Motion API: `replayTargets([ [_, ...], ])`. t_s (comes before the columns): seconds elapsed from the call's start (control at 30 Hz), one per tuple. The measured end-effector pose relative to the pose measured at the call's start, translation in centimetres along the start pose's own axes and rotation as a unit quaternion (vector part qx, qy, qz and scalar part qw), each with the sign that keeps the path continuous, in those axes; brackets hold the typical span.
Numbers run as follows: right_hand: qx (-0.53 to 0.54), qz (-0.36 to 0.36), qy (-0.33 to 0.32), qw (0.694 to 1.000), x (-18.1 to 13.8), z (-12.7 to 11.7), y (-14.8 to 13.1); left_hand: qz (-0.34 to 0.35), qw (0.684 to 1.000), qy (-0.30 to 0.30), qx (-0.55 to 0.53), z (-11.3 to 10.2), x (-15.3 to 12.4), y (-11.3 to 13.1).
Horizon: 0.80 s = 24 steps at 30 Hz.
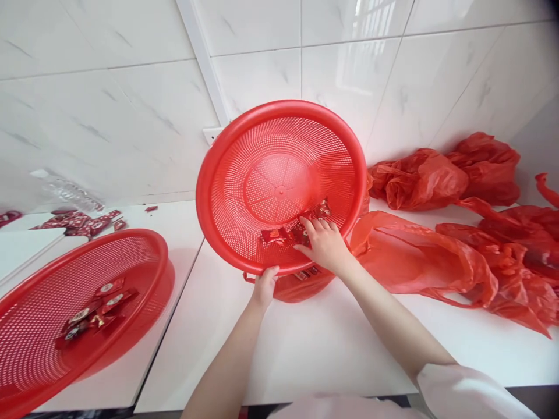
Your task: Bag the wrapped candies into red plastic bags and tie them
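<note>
While the left hand (264, 286) clamps one of two baskets (279, 174), the right hand (325, 244) spreads over several packets (275, 235)

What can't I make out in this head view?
Head view:
Small red packets in the tilted red plastic basket: partly covered by the right hand; lettering too small.
Left hand: fingers mostly behind the basket's rim.
Second round red plastic basket: cut off by the left edge.
Crumpled red plastic bags near the wall: insides hidden by folds.

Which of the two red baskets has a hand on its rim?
The middle basket: the left hand holds its rim, and the right hand is among the packets inside. No hand touches the left basket.
</note>
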State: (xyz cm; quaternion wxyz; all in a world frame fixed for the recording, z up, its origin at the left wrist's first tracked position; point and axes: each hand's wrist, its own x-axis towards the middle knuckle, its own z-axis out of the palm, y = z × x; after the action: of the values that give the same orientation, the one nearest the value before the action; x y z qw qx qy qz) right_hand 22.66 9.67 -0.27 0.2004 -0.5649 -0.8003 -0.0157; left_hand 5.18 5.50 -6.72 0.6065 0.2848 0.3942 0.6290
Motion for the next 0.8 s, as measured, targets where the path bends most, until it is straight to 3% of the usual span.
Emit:
replayTargets([
  [0.1, 0.018, 0.005, -0.012, 1.0, 0.3, 0.7, 0.2, -0.026, 0.999, -0.02, 0.015, 0.1, -0.4, -0.4],
  [0.2, 0.143, 0.009, 0.002, 0.99, 0.5, 0.3, 0.7, -0.027, 0.999, -0.024, 0.012, 0.2, -0.5, -0.1],
  [0.4, 0.39, -0.008, 0.06, 0.919, 0.6, -1.4, 1.2, 0.005, 1.0, 0.009, -0.014, 0.1, 0.1, 0.7],
  [0.53, 0.409, 0.003, 0.048, 0.911, 0.7, -1.8, 1.3, 0.021, 0.998, 0.051, -0.024, -0.2, 0.7, 1.4],
  [0.8, 0.413, 0.036, 0.032, 0.909, 0.7, -1.4, 1.5, 0.064, 0.995, 0.064, -0.032, -1.2, 1.6, 3.3],
])
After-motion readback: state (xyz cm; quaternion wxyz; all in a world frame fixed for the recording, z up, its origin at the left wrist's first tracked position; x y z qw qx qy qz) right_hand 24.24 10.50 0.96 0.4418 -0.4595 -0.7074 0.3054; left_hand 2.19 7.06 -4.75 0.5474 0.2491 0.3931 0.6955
